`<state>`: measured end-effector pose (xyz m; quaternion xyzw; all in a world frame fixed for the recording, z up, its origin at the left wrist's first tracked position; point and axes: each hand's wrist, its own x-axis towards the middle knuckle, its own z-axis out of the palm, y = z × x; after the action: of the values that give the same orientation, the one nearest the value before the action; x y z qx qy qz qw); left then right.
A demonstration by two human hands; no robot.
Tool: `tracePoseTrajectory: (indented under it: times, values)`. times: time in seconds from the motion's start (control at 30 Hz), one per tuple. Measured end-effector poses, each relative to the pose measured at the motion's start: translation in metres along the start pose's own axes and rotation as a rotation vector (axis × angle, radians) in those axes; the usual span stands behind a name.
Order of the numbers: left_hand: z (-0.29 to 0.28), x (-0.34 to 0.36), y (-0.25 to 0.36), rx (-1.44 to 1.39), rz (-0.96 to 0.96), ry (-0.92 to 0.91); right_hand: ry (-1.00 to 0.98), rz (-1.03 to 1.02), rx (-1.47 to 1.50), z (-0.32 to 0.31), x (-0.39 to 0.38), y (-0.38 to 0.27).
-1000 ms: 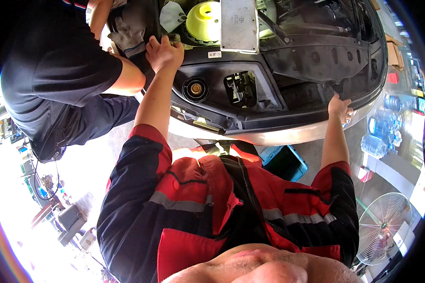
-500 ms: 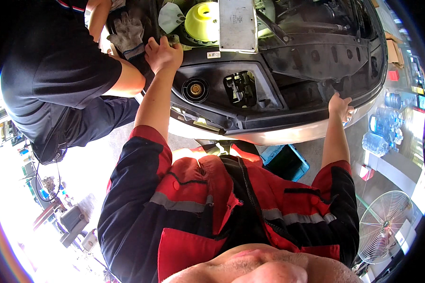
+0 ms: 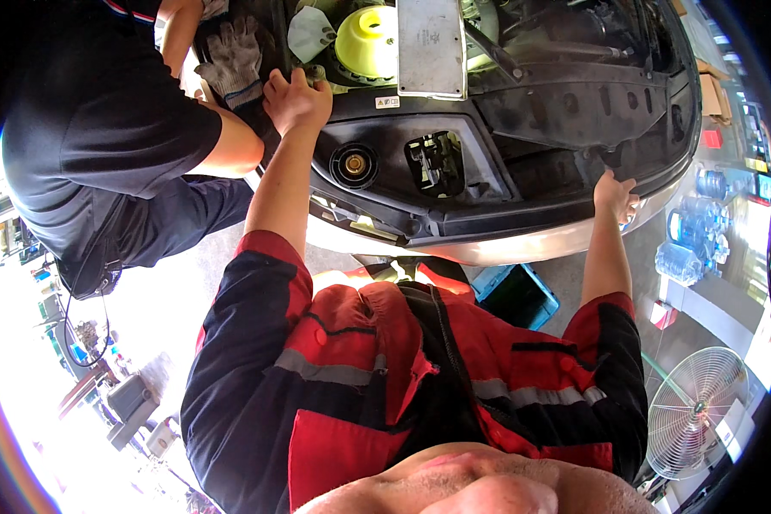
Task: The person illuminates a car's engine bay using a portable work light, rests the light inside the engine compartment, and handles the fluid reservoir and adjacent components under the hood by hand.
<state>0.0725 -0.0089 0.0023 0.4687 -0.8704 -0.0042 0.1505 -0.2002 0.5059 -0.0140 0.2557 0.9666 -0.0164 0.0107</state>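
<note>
I stand at the front of a car's engine bay [image 3: 565, 103]. On its left side, my left hand [image 3: 298, 101] is closed, with fingers curled at the black trim beside a small round fitting [image 3: 315, 74]; what lies under the fingers is hidden. Far to the right, my right hand [image 3: 613, 197] rests with bent fingers on the car's front edge [image 3: 574, 224]. A yellow-green funnel [image 3: 358, 53] stands beyond my left hand, next to a flat silver metal box [image 3: 431, 51]. Between my hands are a round black-rimmed cap [image 3: 354, 164] and a latch opening [image 3: 437, 163].
A co-worker in a dark shirt [image 3: 103, 120] leans in at the left, close to my left arm. Grey work gloves [image 3: 231, 62] lie by the bay's left edge. Below the bumper is a blue crate [image 3: 522, 295]. Water bottles [image 3: 694, 240] and a caged fan [image 3: 698, 411] stand at the right.
</note>
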Motion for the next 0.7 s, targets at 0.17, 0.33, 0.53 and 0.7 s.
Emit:
tracePoseTrajectory:
  times: [0.17,0.33,0.53,0.7]
  values:
    - [0.0006,-0.0014,-0.0017,0.021,0.017,0.017,-0.008,-0.004,0.008,-0.0039,-0.0037,-0.0004]
    - [-0.0010,-0.0020,0.0002,0.014,0.017,0.005,-0.003,-0.010,0.014,-0.0017,-0.0012,0.0002]
    - [-0.0014,-0.0003,0.0008,0.025,-0.001,-0.032,0.005,-0.004,0.022,-0.0010,-0.0017,0.0014]
    - [-0.0016,-0.0003,-0.0021,0.013,-0.007,-0.014,-0.034,-0.005,0.017,-0.0061,-0.0050,-0.0037]
